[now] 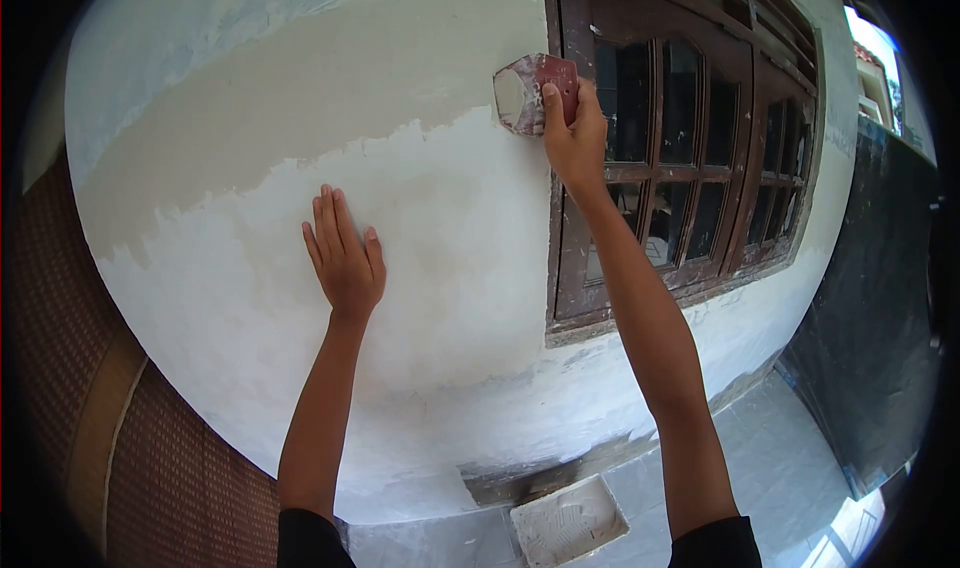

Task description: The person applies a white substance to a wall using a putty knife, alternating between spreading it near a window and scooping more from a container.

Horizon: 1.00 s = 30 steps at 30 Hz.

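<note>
My right hand [577, 133] grips a red plastic putty scraper [520, 96] at the wall beside the window frame. Pale filler is smeared over the scraper's left part, and its blade edge cannot be made out. Lower and to the left, my left hand [345, 258] lies flat on the wall [450, 278] with its fingers stretched out and holds nothing. A band of greyish-beige wet-looking filler [330, 78] curves across the wall above the left hand, with a ragged lower edge over the whiter surface.
A brown wooden window [650, 178] with glass panes is right of the scraper. On the grey floor [650, 508] stands a white tray [525, 533] holding pale paste. Woven brown panels [170, 468] border the left, and a dark panel [870, 298] stands at right.
</note>
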Motion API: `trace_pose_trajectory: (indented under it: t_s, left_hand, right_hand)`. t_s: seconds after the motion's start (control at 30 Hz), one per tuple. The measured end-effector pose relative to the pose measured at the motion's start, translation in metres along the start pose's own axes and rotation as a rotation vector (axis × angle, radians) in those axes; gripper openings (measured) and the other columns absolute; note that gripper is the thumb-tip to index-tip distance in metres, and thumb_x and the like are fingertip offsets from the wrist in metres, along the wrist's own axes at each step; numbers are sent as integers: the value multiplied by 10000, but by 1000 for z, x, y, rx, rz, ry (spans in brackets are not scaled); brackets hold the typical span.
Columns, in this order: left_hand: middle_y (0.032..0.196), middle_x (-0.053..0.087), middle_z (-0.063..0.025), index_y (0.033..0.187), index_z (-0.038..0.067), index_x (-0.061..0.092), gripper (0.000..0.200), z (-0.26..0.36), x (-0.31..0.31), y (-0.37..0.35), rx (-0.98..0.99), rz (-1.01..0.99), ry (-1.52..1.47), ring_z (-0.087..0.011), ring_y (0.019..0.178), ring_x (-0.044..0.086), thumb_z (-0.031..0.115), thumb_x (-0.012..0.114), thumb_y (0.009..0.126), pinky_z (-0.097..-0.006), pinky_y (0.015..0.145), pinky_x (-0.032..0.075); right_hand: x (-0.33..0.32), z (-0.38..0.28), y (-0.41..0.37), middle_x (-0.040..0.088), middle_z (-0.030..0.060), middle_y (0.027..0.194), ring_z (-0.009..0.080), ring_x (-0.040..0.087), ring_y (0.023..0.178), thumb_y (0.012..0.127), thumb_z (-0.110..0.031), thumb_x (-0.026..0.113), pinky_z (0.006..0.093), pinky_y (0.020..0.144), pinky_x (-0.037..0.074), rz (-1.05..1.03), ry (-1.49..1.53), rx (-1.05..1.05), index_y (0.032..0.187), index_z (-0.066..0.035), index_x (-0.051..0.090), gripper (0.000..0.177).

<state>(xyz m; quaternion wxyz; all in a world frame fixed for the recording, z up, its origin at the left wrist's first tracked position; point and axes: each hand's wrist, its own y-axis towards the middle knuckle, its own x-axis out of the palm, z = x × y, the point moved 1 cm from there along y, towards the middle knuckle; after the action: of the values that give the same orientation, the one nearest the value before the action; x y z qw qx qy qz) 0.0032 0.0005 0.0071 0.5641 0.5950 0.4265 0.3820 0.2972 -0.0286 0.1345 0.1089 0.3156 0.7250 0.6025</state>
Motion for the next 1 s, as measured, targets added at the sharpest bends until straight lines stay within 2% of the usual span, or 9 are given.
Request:
trace_pose_trajectory:
  t_s: [0.2, 0.27, 0.33, 0.4, 0.47, 0.53, 0.67, 0.87, 1.0]
  left_hand:
    - [1595, 342, -178, 1519, -46, 342, 579, 0, 0, -1, -12, -8, 1, -317, 1491, 303, 195, 430, 1000, -511, 1214, 175]
    - [1593, 345, -178, 1517, -47, 345, 578, 1, 1, -1, -11, -10, -7, -318, 1490, 305, 194, 432, 999, -512, 1213, 176]
    - [1619, 275, -179, 1548, -32, 272, 599, 0, 2, -2, -7, -33, -12, -327, 1510, 242, 196, 406, 1011, -522, 1221, 138]
    - [1619, 276, -179, 1547, -33, 275, 598, -1, 2, -2, -2, -35, -14, -327, 1510, 242, 195, 406, 1010, -522, 1221, 137]
    - [1619, 277, -178, 1546, -33, 278, 596, -2, 1, -3, -2, -39, -14, -327, 1510, 242, 194, 407, 1009, -522, 1222, 136]
    - [1584, 361, -183, 1512, -50, 357, 574, 0, -1, -1, -13, -13, -7, -319, 1489, 308, 197, 431, 998, -512, 1213, 178]
    - [1582, 363, -183, 1512, -50, 356, 575, 1, 1, -1, -8, 2, -6, -320, 1487, 311, 193, 433, 997, -513, 1213, 179]
    - [1581, 366, -183, 1512, -50, 356, 575, 0, 0, -1, 3, 8, -4, -321, 1486, 313, 194, 433, 998, -513, 1213, 181]
    - [1580, 368, -184, 1511, -49, 360, 571, -1, 1, -1, -3, 5, -5, -321, 1485, 314, 192, 433, 998, -512, 1212, 182]
  right_hand:
    - [-24, 10, 7, 694, 116, 837, 128, 633, 734, 1007, -255, 606, 318, 703, 510, 173, -56, 81, 1076, 1, 590, 265]
    - [-14, 9, 7, 698, 110, 837, 121, 634, 735, 1008, -244, 601, 308, 698, 511, 181, 158, 26, 1072, -3, 591, 250]
    - [-3, -6, 3, 698, 108, 829, 121, 637, 729, 1003, -239, 607, 309, 694, 510, 93, 70, 50, 1081, 3, 594, 255]
    - [7, -12, 0, 697, 108, 822, 126, 640, 712, 994, -235, 620, 313, 672, 510, 57, -85, -51, 1085, 11, 595, 263]
    - [-4, -5, 2, 696, 113, 821, 136, 645, 699, 988, -230, 628, 313, 654, 511, 34, -115, 35, 1085, 19, 593, 269]
    - [-19, 10, 6, 694, 113, 816, 144, 646, 690, 992, -227, 618, 313, 637, 511, 185, -67, 42, 1064, 16, 592, 254]
    - [-30, 12, 4, 678, 112, 831, 130, 622, 713, 1001, -226, 603, 290, 664, 501, 268, 10, 36, 1032, 10, 587, 239]
    - [-4, 2, -7, 698, 154, 875, 184, 672, 767, 1000, -248, 600, 342, 717, 520, 0, -95, 17, 1113, 20, 591, 291]
    - [-27, 15, -3, 706, 160, 883, 185, 685, 778, 993, -243, 613, 337, 714, 524, 190, -98, 44, 1113, 16, 590, 286]
